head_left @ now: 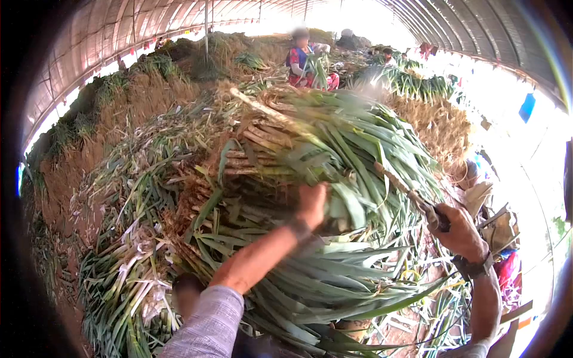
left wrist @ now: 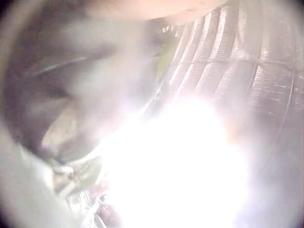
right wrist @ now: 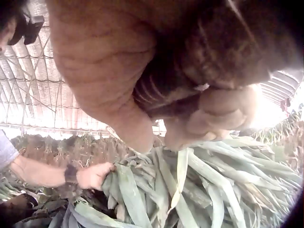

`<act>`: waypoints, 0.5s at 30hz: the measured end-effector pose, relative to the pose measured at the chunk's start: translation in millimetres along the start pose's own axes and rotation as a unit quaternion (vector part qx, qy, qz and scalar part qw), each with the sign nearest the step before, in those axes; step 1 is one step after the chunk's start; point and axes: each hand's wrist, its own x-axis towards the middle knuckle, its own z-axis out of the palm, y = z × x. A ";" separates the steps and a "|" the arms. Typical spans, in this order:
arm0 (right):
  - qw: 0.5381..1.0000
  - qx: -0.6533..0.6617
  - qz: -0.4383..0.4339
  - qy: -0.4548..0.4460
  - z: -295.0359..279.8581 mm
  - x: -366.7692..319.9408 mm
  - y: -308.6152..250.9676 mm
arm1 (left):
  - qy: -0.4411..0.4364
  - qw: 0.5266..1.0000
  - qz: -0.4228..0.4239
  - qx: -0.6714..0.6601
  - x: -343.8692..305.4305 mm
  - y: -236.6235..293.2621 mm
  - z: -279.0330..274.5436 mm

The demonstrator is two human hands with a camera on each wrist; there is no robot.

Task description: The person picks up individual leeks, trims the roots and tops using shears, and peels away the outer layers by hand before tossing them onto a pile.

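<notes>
A big heap of leeks (head_left: 370,143) has pale root ends on the left and broad green leaves on the right. Blurred in the head view, my left hand (head_left: 313,206) grips leek leaves; the right wrist view shows this hand (right wrist: 95,175) with its fingers around a leafy bunch (right wrist: 135,194). To the right, my right hand (head_left: 462,235) holds a long, narrow brown tool (head_left: 400,182) by its dark handle, pointing up and left over the leaves. Its curled fingers (right wrist: 209,118) show close up. The left wrist view is mostly glare and blur.
Loose leeks (head_left: 131,286) and leaf scraps lie at left. A seated person (head_left: 307,62) holds leeks behind the heap. More root-ended stacks (head_left: 436,128) line the back and right, under a ribbed tunnel roof (head_left: 471,30). Cardboard-like pieces (head_left: 501,230) stand beyond my right hand.
</notes>
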 end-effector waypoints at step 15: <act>0.997 0.008 -0.021 -0.069 34.2 -39.5 7.5 | -0.258 0.826 -0.386 -0.319 -199.3 49.3 2.3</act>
